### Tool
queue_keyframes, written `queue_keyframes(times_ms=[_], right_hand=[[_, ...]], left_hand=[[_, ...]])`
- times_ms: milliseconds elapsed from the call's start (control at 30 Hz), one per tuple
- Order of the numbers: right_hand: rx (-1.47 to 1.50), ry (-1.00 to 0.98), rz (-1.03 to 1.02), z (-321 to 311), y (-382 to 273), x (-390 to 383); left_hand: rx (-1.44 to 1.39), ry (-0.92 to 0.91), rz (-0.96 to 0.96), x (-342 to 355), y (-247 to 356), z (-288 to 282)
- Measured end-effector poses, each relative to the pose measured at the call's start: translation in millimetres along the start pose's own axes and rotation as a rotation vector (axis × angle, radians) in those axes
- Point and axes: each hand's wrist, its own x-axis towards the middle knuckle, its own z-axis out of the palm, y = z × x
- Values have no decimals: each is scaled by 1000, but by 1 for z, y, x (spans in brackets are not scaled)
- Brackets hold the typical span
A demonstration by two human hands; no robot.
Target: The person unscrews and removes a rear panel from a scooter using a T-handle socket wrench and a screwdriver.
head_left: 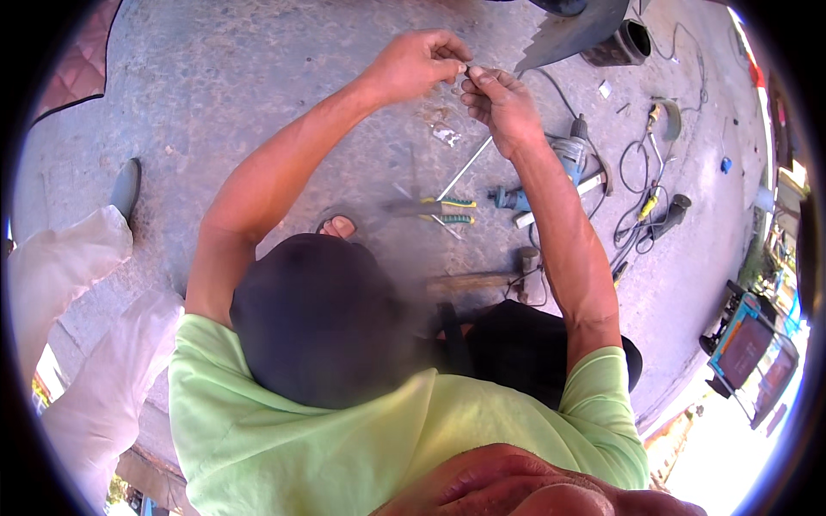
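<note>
- My left hand (417, 69) and right hand (502, 105) pinch a dark bit (467, 70) narrowly.
- The bit sits where they meet, too small to identify.
- Nearer my body than this grip: pliers (456, 204), hammer (482, 281).

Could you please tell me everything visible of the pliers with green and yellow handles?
The pliers lie on the rough grey ground, handles spread and pointing right. These are green and yellow, rubber- or plastic-like. The head looks dark and metallic, but it is blurred, so whether the jaws are open is unclear. A thin pale rod reaches the handle area; contact is hard to tell. Neither the left hand nor the right hand touches them.
</note>
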Motion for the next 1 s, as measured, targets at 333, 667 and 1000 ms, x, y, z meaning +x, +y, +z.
queue_keyframes(times_ms=[333,667,1000], right_hand=[[-56,96,-132,11,-28,14],[3,75,-225,20,-59,21],[85,96,23,-3,4,-13]], left_hand=[[-369,-33,-107,31,-2,-7],[-404,-109,-1,83,-13,-28],[-134,332,234,127,51,-56]])
